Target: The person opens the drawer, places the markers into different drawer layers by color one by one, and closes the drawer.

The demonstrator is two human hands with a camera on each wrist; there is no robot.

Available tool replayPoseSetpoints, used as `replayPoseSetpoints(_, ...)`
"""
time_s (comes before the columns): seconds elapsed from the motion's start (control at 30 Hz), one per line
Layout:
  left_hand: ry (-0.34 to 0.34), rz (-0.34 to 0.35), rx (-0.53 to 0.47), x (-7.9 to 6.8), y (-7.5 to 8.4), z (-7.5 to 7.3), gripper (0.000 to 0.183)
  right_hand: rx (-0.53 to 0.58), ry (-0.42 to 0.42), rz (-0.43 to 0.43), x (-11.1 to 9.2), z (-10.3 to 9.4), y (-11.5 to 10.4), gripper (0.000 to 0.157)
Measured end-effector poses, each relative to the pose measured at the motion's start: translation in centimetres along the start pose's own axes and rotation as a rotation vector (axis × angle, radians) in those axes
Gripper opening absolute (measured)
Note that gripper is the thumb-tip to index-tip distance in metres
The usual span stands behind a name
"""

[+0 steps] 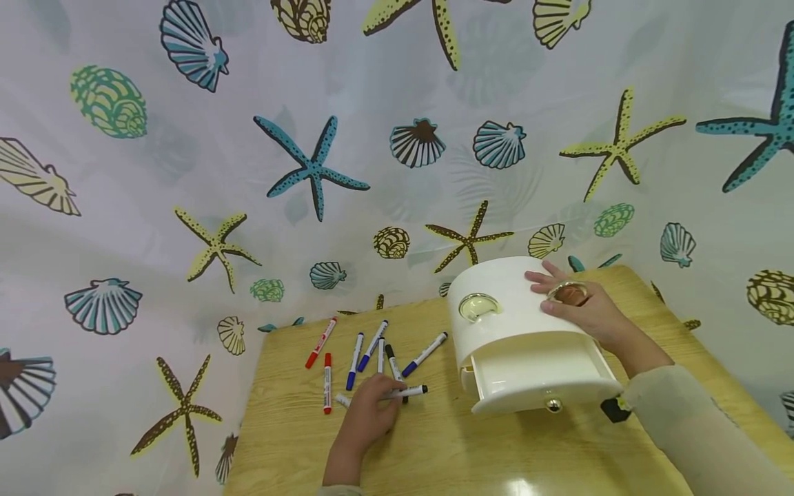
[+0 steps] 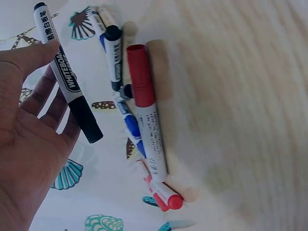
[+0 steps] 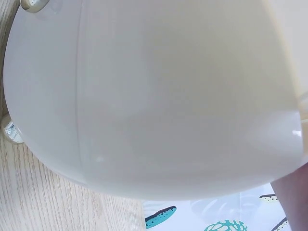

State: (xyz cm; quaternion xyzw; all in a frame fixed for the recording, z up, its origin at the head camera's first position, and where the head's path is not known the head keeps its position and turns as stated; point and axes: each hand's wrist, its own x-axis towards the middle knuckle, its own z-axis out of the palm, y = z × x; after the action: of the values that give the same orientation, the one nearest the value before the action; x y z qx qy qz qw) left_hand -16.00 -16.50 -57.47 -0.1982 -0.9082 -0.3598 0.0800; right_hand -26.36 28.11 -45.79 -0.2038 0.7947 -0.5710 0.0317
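In the head view my left hand [image 1: 371, 408] is low over the wood table, pinching a whiteboard marker [image 1: 409, 392] with a black cap. The left wrist view shows this black marker [image 2: 65, 77] between thumb and fingers. My right hand [image 1: 586, 311] rests on the right side of a white rounded box [image 1: 505, 296], fingers spread over its top beside a gold-rimmed ring [image 1: 567, 284]. The box's drawer [image 1: 533, 368] is pulled out toward me, with a gold knob [image 1: 553, 405] on its front. The box's smooth shell [image 3: 183, 106] fills most of the right wrist view.
Several markers lie loose on the table [image 1: 285, 427] left of the box, including a red marker [image 1: 327, 384], a blue marker [image 1: 424, 354] and a black marker [image 1: 391, 358]. A curtain [image 1: 347, 255] printed with shells and starfish hangs behind the table.
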Motion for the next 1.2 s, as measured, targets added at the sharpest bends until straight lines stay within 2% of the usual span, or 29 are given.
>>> replayPoseSetpoints(0.33,0.009,-0.001,-0.006,0.5,2.1,-1.2,0.021,-0.004,-0.001,-0.002,-0.1,0.0,0.2,0.037)
replayPoseSetpoints(0.57,0.016,0.012,-0.014,0.7,4.3,-2.4,0.022,0.007,0.001,-0.001,-0.4,0.2,-0.1,0.036)
replayPoseSetpoints(0.77,0.007,-0.005,-0.036,0.9,6.0,-3.2,0.022,0.012,0.002,-0.001,-0.4,0.3,-0.1,0.037)
replayPoseSetpoints(1.2,0.037,0.083,-0.040,1.5,9.0,-4.3,0.021,0.020,0.000,-0.007,-0.5,0.3,-0.1,0.037)
